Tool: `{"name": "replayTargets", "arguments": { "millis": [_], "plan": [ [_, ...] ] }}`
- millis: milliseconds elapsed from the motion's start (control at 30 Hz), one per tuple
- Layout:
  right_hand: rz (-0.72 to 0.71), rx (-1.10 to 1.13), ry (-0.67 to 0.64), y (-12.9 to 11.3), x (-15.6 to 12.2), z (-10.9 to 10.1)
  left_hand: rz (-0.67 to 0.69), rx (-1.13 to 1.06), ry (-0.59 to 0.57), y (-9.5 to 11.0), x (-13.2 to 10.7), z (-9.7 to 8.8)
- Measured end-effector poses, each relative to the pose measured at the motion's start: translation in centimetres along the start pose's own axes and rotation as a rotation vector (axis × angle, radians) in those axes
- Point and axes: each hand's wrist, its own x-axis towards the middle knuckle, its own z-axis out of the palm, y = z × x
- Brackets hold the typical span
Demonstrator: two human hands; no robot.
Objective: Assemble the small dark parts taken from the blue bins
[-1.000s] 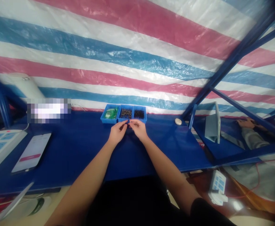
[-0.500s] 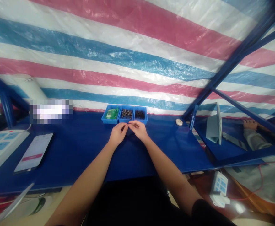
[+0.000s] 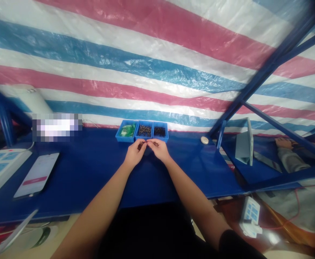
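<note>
at the centre, the fingertips of the left hand and the right hand meet in a close pinch, raised over the table just in front of three blue bins. the fingers of both hands are curled, thumbs drawn in toward the forefingers; whatever they may be pinching is too small and blurred to make out, so i cannot tell whether either hand grips a part.

the step in hand looks like fine two-handed fingertip work, perhaps fitting or turning something tiny. the next move, as i judge it, calls for a steady pinch from one hand while the other makes small adjustments, with little arm travel since the bins are so near.

just beyond the hands, the middle bin holds small mixed dark and brassy parts, the right bin holds black parts, and the left bin holds a green packet.

farther out, a phone lies face up beside a power strip, and a round pale object sits toward the right end.
</note>
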Motion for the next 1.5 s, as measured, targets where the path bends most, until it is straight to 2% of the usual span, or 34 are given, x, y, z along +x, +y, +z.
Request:
{"name": "replayTargets", "arguments": {
  "millis": [433, 600, 867, 1067, 1500],
  "plan": [
    [-0.023, 0.023, -0.028, 0.24, -0.11, 0.29, 0.036, 0.019, -0.033, -0.11, 0.09, 0.17],
    [-0.038, -0.004, 0.008, 0.22, -0.12, 0.23, 0.028, 0.029, -0.045, -0.18, 0.06, 0.19],
    [0.014, 0.032, -0.019, 0.30, -0.19, 0.49, 0.026, 0.066, 0.001, -0.56, 0.17, 0.31],
    [-0.036, 0.051, -0.041, 0.12, -0.37, 0.55, 0.021, 0.102, 0.021, -0.73, 0.15, 0.29],
    [-0.033, -0.002, -0.016, 0.15, -0.31, 0.53, 0.018, 0.060, 0.011, -0.35, 0.12, 0.19]
  ]
}}
